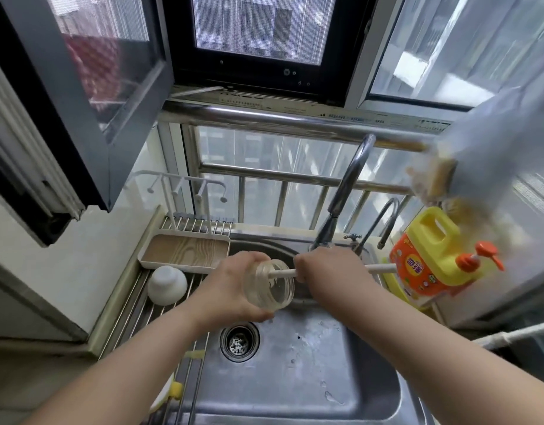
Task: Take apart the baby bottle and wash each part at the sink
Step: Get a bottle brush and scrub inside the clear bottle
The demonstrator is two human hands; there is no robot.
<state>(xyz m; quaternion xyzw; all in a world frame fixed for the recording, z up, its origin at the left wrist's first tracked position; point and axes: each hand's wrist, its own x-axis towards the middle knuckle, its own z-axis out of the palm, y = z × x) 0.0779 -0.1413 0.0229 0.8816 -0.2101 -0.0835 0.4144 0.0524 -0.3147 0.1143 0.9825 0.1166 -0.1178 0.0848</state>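
My left hand grips the clear bottle body sideways over the steel sink, its open mouth turned to the right. My right hand grips the white handle of a bottle brush, whose front end is pushed into the bottle's mouth. The brush head inside is blurred behind the plastic. A white bottle cap stands on the roll-up rack at the sink's left.
The faucet arches over the sink just behind my hands, with a smaller tap beside it. A yellow pump bottle of dish soap stands at the right. A beige tray lies at the back left. The drain sits below the bottle.
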